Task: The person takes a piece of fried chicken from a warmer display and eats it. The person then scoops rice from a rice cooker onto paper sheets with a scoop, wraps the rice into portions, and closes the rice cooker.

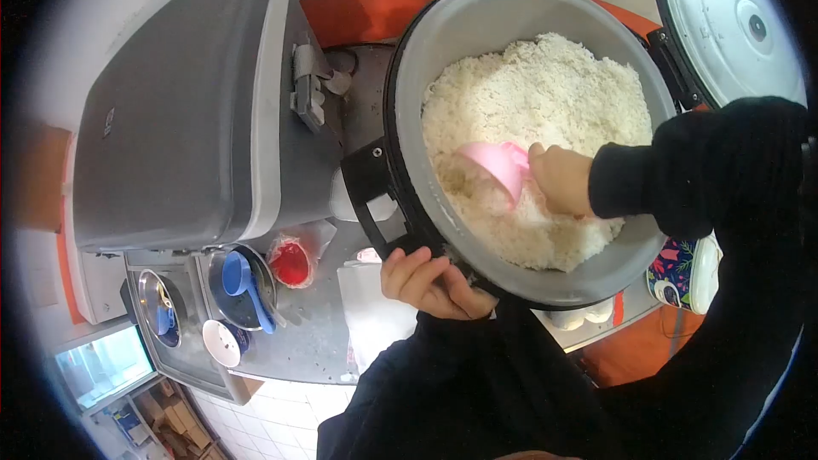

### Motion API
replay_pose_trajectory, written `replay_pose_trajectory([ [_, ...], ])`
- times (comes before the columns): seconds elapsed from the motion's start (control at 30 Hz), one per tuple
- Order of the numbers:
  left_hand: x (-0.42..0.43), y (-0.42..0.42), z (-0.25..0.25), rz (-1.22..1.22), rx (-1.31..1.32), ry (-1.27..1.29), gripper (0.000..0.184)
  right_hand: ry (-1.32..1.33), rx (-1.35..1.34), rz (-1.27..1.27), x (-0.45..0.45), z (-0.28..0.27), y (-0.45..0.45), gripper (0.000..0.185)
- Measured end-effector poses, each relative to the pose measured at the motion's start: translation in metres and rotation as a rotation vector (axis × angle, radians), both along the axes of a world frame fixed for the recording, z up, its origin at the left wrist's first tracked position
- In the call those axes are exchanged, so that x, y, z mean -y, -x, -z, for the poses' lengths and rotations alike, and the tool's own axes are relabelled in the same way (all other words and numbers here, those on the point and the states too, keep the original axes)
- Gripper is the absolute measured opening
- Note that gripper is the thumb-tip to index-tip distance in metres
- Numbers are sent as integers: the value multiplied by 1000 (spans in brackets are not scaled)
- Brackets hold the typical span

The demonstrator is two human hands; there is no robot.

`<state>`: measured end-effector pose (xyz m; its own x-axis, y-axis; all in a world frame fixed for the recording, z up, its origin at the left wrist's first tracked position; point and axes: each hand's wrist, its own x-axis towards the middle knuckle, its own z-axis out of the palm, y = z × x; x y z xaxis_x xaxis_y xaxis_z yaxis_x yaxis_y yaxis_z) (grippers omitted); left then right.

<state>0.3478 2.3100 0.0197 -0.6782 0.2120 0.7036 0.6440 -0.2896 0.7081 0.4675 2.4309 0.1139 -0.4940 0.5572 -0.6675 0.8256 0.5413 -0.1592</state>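
nearest to my view, black sleeves reach in over the cooker. my right hand pinches the handle of a pink scoop, fingers folded in around it, and the scoop's cup sits partly sunk in the white rice inside the grey pot. my left hand rests at the cooker's outer edge, touching it just beside the end of a black side handle; its fingers are bent and bunched close, though i can't tell whether they clasp anything. the lid stands open on its hinge, and a flowered tub sits below it.

farther along the counter i have a red item in clear plastic, a blue ladle in a metal bowl and a small white-and-blue cup. a big grey machine stands behind these. farthest off, i make out cardboard boxes on shelves.
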Motion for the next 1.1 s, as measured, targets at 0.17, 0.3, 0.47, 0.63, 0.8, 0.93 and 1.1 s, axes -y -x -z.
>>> replay_pose_trajectory([
  [0.17,0,-3,-23,51,22,130,17,175,-19,134,21,-33,0,31],
  [0.3,6,2,-22,116,24,143,12,440,-121,262,12,-42,-25,34],
  [0.47,3,-2,-24,62,6,180,16,214,-495,318,-26,-39,-40,40],
  [0.63,0,-2,-23,71,22,106,12,-570,-335,-71,-49,10,-38,22],
  [0.8,-2,-4,-23,47,28,112,12,-517,-473,-246,-59,33,-42,18],
  [0.93,4,-1,-22,76,15,157,14,-343,-184,-176,-26,15,-25,22],
  [1.1,7,2,-21,97,-32,225,15,-141,-215,-148,17,-26,-18,29],
])
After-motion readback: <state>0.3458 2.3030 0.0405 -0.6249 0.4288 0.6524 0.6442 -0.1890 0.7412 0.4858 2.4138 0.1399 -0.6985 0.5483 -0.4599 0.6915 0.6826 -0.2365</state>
